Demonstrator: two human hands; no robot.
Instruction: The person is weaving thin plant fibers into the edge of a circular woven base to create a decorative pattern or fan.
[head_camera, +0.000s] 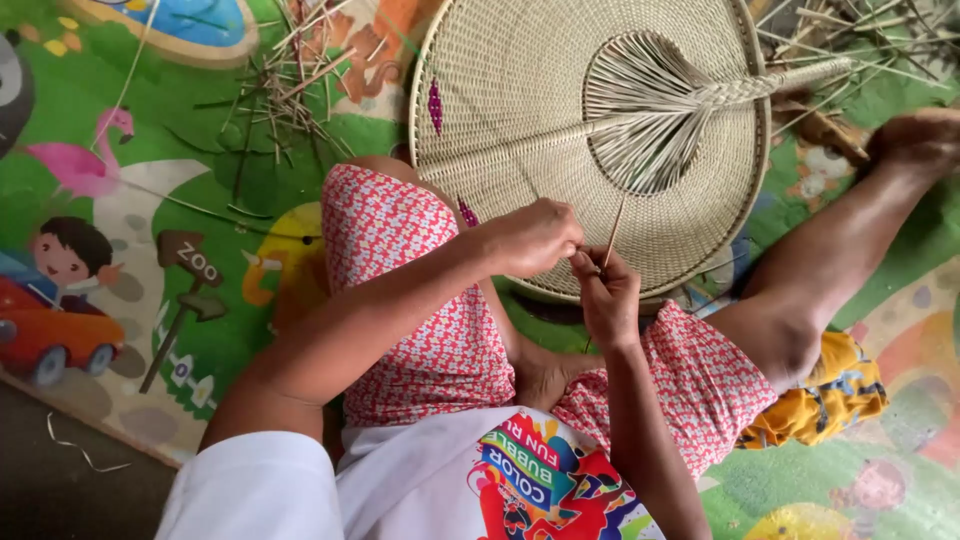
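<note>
- While the person sits on a play mat (200, 330), a round woven fan (520, 90) lies flat just beyond the knees, and it serves as the landmark for what follows.
- Left hand (530, 238): over the fan's near rim, fingers clenched into a loose fist; its grip pinches toward the right hand, but what sits between the fingertips is too small to tell.
- Right hand (608, 298): just beside the left, touching or almost touching it, at the fan's near edge; its grip is closed on a thin strip (612, 232).
- Strip: pale and narrow, it rises from the right hand's fingers up over the fan's weave, slightly tilted, toward the splayed fibres.
- Handle (770, 85): braided, it runs across the fan to its far right rim; loose fibres spread from it in a half circle near the fan's middle.
- Scraps (285, 80): a scatter of thin cut strips lies on the mat left of the fan; more lie past its upper right rim.
- Cloth (820, 395): a yellow bundle sits on the mat right of and nearer than the fan, against the person's leg.
- Foot (915, 140): bare, it rests right of the fan, near the handle's end.
</note>
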